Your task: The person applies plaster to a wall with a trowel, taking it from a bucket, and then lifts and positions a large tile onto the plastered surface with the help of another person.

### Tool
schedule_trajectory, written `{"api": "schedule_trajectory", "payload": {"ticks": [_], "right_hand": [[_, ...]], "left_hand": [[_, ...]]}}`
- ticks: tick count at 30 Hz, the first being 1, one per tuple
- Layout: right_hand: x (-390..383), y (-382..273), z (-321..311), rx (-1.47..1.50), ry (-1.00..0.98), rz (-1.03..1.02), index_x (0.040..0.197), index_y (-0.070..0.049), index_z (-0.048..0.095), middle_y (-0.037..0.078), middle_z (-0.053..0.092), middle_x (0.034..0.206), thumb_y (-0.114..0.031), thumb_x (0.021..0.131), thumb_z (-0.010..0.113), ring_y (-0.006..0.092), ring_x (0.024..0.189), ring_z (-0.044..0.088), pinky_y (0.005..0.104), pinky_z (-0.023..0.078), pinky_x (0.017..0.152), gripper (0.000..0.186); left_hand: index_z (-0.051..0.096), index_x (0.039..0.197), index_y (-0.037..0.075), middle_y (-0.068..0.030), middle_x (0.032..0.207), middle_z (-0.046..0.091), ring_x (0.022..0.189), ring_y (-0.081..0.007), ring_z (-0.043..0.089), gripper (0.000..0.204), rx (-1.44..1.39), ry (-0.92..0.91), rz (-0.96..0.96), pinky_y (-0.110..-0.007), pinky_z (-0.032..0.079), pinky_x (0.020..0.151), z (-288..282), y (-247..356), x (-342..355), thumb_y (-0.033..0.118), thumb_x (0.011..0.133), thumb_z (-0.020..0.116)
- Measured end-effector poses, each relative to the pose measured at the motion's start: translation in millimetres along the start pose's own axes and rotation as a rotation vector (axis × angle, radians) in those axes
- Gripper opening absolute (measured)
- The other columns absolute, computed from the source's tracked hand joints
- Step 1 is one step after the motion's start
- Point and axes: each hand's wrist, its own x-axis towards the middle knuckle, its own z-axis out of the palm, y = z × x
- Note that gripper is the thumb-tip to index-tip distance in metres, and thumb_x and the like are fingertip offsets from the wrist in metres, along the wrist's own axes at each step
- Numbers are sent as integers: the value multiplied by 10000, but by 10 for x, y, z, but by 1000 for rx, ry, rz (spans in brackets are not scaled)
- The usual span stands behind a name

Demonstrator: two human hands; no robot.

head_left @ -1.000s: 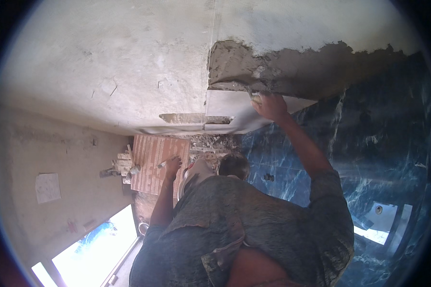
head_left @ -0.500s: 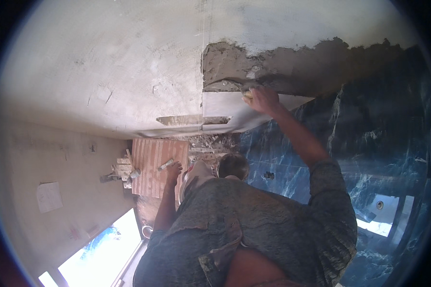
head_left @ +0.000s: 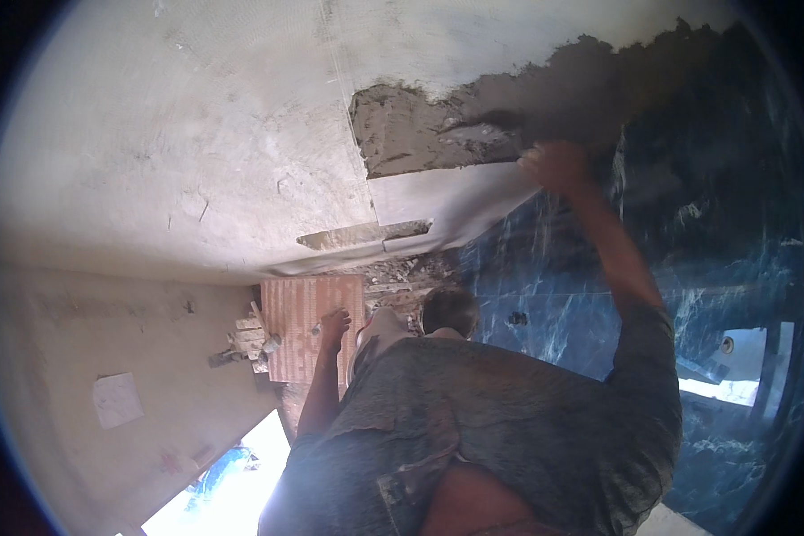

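Curling at the right end of a pale panel's [head_left: 433,191] upper edge, the person's right hand [head_left: 560,167] is blurred, so whether it clasps a tool cannot be told. The left hand [head_left: 334,327], lower down in front of a reddish ribbed board [head_left: 286,355], seems closed around a small pale object [head_left: 316,329]. Working well here would probably mean light, even pressure along that edge, bringing the mortar [head_left: 400,134] flush with the panel and clearing stray lumps before they harden. The mortar lies on the wall directly above the panel: a broad, grey-brown, damp-looking band with a ragged upper border, running right toward a blue marbled wall [head_left: 554,332]. Its surface is uneven, ridged at the left, with a paler smear near the right hand. The panel looks smooth and plain, shadowed at right; beneath it sits a narrow, rough recess [head_left: 344,236].
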Motion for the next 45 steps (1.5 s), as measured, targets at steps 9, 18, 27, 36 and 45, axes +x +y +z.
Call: {"api": "schedule_trajectory", "payload": {"ticks": [9, 18, 27, 36, 45], "right_hand": [[-1383, -553, 199, 273, 12, 360, 1049, -86, 652, 181, 656, 989, -472, 858, 608, 396, 900, 621, 468, 494, 800, 433], [-2741, -1921, 1413, 1068, -95, 945, 926, 3, 654, 149, 654, 766, -292, 797, 717, 246, 690, 627, 391, 492, 644, 328], [-3297, -2931, 1800, 1359, -380, 1253, 1005, 12, 636, 236, 632, 925, -242, 774, 691, 366, 885, 608, 446, 482, 770, 348], [-3626, -3470, 2977, 1105, -406, 1144, 1181, 79, 491, 321, 574, 1096, -308, 765, 681, 468, 999, 587, 496, 487, 836, 599], [-3490, -3457, 4040, 788, -943, 846, 890, 36, 628, 266, 642, 920, -252, 750, 622, 373, 877, 651, 458, 527, 766, 320]], "left_hand": [[588, 1178, -32, -110, 998, 664, 816, -200, 667, 325, 256, -172, -14, -275, 519, 661, 353, 194, 118, 123, 893, 572], [621, 1146, -42, -106, 967, 664, 814, -199, 642, 351, 576, -278, -62, -306, 505, 691, 615, 442, 237, 171, 867, 603], [659, 1056, 6, -203, 994, 678, 862, -333, 654, 373, 1592, -780, 532, -421, 486, 743, 237, -189, 599, 278, 807, 602], [463, 1300, -82, -298, 1221, 543, 1174, -396, 528, 698, 1766, -1010, -103, -437, 419, 1008, 235, -641, 375, 348, 789, 668], [212, 1409, -113, -333, 1344, 390, 1234, -436, 452, 957, 1899, -686, -258, -466, 402, 1023, 249, -1044, 414, 394, 766, 708]]}}
